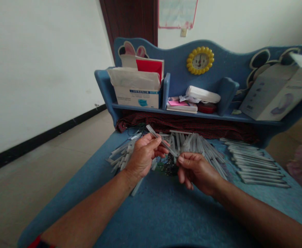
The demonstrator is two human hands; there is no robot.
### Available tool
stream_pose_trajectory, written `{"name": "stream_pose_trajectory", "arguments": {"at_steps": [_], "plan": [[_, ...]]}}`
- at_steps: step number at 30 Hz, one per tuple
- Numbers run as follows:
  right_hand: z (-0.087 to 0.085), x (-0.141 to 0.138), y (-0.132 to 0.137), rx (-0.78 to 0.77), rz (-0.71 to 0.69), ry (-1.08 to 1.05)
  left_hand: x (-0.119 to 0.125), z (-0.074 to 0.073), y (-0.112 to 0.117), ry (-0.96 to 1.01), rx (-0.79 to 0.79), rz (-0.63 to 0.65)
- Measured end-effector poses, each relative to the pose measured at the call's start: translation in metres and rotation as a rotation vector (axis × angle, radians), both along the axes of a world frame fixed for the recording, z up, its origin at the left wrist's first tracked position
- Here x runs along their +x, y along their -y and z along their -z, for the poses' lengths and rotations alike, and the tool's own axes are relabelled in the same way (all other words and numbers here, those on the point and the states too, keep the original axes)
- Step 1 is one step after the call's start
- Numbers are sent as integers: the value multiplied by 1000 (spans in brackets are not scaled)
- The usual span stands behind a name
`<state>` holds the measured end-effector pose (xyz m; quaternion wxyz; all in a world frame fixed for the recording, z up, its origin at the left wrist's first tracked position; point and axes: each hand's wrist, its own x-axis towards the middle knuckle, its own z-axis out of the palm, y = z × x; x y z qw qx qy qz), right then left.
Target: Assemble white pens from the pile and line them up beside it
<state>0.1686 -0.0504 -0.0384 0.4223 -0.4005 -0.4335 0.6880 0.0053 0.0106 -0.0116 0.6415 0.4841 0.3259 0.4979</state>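
My left hand (147,150) is closed on a narrow translucent plastic tube (153,131), thumb on top, above the middle of the blue desk (151,217). The tube slants down to the right. At its lower end my right hand (196,168) pinches with thumb and forefinger; whether it grips the tube's tip or a small part there is too fine to tell. Beneath the hands lies a heap of small dark, shiny pieces (169,166). Loose translucent tubes (121,155) are piled on the left, and more tubes (196,143) lie bunched behind my right hand.
A row of filled-looking tubes (256,163) lies side by side at the right. Dark red checked cloth (187,124) runs along the back under a blue shelf (146,107). The shelf holds a mask box (137,98), papers (182,107) and a white carton (272,93).
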Motion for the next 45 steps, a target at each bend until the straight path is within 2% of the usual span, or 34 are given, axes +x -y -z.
{"name": "stream_pose_trajectory", "arguments": {"at_steps": [2, 4, 9, 12, 16, 21, 24, 29, 38, 45], "plan": [[-1, 1, 0, 2, -14, 16, -1, -1, 0, 1, 13, 4], [-5, 2, -1, 50, 3, 118, 0, -1, 1, -3, 22, 0], [-11, 1, -1, 383, 169, 580, 6, 2, 10, -29, 36, 73], [-8, 0, 1, 503, 233, 739, 9, 6, 14, -35, 24, 124], [-3, -1, 3, 511, 237, 771, 7, 7, 8, -47, -32, 115], [2, -4, 6, 576, 202, 796, -2, 2, -7, 62, -65, -36], [4, -7, 8, 587, 183, 812, -5, -1, -10, 92, -80, -62], [4, -8, 8, 640, 185, 830, -4, -1, -7, 103, -132, -55], [-2, -9, 5, 663, 278, 934, 4, -1, 0, 91, -120, -179], [-6, -6, 4, 685, 261, 954, 7, 1, 2, 80, -161, -170]]}}
